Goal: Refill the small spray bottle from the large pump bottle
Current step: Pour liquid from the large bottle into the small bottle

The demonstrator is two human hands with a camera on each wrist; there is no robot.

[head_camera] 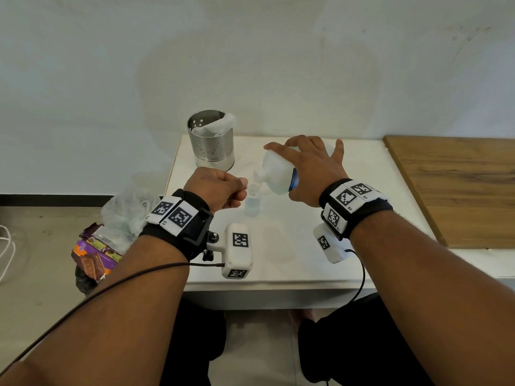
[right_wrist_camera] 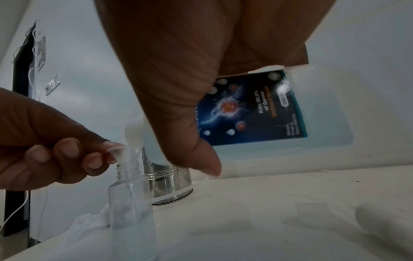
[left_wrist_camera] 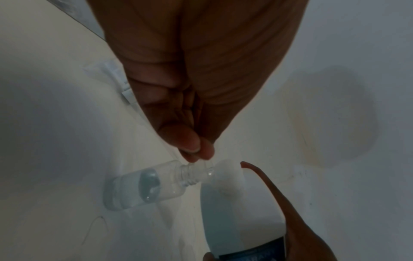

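A small clear bottle (head_camera: 253, 203) stands uncapped on the white table (head_camera: 334, 246), partly filled with pale bluish liquid. A clear little funnel (right_wrist_camera: 125, 153) sits in its threaded neck. My left hand (head_camera: 242, 188) pinches the funnel's rim between thumb and finger. My right hand (head_camera: 295, 168) grips the large translucent bottle (head_camera: 274, 176) with a blue label (right_wrist_camera: 257, 109), tilted with its open mouth down over the funnel. A thin stream runs down inside the small bottle (right_wrist_camera: 132, 220). In the left wrist view the small bottle (left_wrist_camera: 145, 187) and the large bottle (left_wrist_camera: 234, 211) meet mouth to mouth.
A perforated steel canister (head_camera: 211, 143) holding white cloth stands at the table's back left, just behind the bottles. A wooden board (head_camera: 457, 185) lies to the right. On the floor at the left lie a plastic bag (head_camera: 128, 207) and snack wrappers (head_camera: 94, 254).
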